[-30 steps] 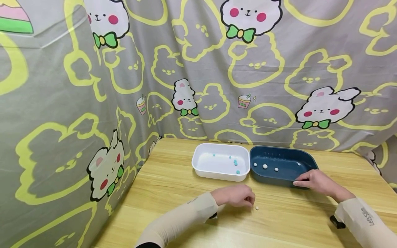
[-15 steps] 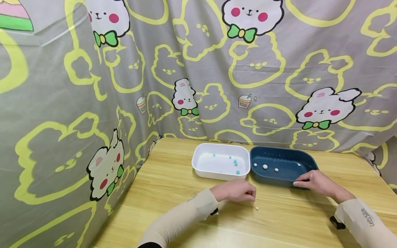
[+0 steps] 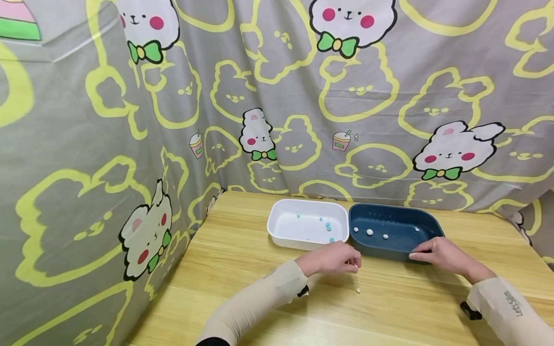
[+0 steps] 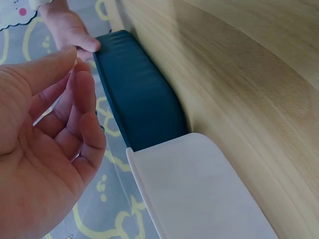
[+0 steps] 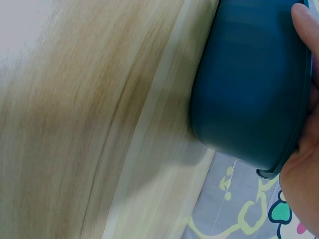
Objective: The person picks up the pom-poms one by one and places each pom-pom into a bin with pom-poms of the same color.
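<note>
My left hand (image 3: 333, 258) is in the air just in front of the white tray (image 3: 281, 236). In the left wrist view, thumb and index finger pinch a tiny white ball (image 4: 77, 61), mostly hidden by the fingertips. Below that hand, another small white ball (image 3: 358, 290) lies on the table. My right hand (image 3: 446, 254) grips the near right rim of the dark blue tray (image 3: 376, 251), thumb on the outer wall in the right wrist view. Several white balls (image 3: 370, 232) lie in the blue tray, and several small turquoise balls (image 3: 328, 227) in the white one.
Both trays stand side by side, touching, toward the back of the wooden table (image 3: 242, 288). A grey curtain (image 3: 303, 96) with cartoon prints hangs behind the table and along its left side.
My left hand has risen from beside the loose white ball and moved slightly forward toward the trays. The right hand stays on the blue tray's rim.
</note>
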`<state>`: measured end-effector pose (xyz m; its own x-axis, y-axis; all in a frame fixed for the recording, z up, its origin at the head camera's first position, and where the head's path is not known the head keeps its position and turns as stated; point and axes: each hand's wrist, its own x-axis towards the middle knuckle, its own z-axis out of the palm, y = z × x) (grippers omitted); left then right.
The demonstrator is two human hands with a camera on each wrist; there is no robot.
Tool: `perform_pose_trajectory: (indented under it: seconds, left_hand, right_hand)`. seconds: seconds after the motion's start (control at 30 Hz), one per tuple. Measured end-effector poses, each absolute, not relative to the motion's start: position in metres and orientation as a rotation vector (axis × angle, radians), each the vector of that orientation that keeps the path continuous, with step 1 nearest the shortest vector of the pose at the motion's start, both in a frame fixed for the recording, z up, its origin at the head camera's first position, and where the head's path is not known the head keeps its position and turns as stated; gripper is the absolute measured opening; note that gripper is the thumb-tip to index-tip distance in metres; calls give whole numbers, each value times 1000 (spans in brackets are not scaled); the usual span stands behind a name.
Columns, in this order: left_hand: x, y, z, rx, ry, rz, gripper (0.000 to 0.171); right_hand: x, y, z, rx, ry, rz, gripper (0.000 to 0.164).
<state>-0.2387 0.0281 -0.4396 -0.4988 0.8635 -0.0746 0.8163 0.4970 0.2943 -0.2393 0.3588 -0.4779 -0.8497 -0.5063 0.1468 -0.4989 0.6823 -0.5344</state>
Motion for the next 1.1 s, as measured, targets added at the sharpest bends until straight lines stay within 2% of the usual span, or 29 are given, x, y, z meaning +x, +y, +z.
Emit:
perform_pose_trajectory:
  seconds: [1.1]
  left_hand:
    - [-250, 65, -425, 1426, 2600, 451, 14]
  right_hand:
    - [-240, 358, -479, -888, 2892, -898, 11]
